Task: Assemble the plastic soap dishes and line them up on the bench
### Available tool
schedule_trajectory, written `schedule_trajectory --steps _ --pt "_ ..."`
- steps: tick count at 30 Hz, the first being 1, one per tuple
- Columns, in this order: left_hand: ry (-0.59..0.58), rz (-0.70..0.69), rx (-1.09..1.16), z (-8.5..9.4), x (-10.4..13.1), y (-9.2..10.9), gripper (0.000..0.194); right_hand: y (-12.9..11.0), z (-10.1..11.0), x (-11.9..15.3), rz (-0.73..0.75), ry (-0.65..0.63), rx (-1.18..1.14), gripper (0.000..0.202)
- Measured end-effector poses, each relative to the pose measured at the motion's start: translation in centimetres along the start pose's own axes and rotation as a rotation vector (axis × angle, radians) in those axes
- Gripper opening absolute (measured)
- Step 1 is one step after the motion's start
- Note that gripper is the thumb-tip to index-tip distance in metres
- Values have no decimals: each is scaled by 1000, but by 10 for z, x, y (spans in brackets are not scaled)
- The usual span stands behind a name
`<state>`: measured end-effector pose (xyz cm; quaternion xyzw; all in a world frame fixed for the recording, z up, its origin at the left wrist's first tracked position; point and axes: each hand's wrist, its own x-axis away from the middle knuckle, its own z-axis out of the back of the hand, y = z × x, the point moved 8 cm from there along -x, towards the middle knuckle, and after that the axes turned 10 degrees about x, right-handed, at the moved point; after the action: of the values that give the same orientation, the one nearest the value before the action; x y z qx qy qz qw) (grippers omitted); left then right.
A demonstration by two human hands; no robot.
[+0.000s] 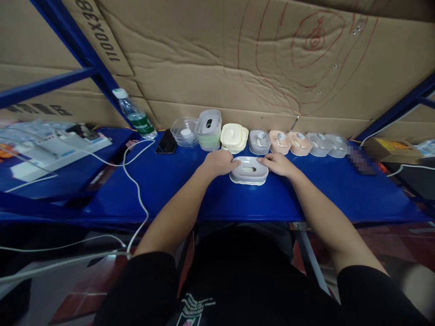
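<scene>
A grey plastic piece with an oval slot (253, 174) sits over a cream piece whose edge shows underneath, on the blue table. My left hand (221, 163) grips its left end, thumb along the rim. At the right end, my right hand (277, 164) holds the rim between thumb and curled fingers. Just behind stand cream lids in a stack (234, 137) and a grey lidded container (259, 142). Left of these is a stack of grey and green slotted pieces (208, 131).
Peach containers (279, 141) and more grey ones (319, 144) line the table's back. Clear bowls (185, 131), a phone (166, 142) and a water bottle (136, 115) stand at the left. A white cable (135, 181) crosses the blue table (251, 206). Cardboard rises behind.
</scene>
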<state>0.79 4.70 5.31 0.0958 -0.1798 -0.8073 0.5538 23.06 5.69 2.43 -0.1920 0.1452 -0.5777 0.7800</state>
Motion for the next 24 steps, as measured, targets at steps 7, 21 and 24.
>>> schedule_trajectory --steps 7,21,24 --pt "-2 -28 -26 -7 -5 -4 45 -7 0 2 24 -31 98 62" --pt "-22 -15 6 -3 -3 -1 45 -10 2 5 69 -28 65 68" --pt "-43 2 7 -3 -4 -3 45 -10 2 5 79 -32 66 67"
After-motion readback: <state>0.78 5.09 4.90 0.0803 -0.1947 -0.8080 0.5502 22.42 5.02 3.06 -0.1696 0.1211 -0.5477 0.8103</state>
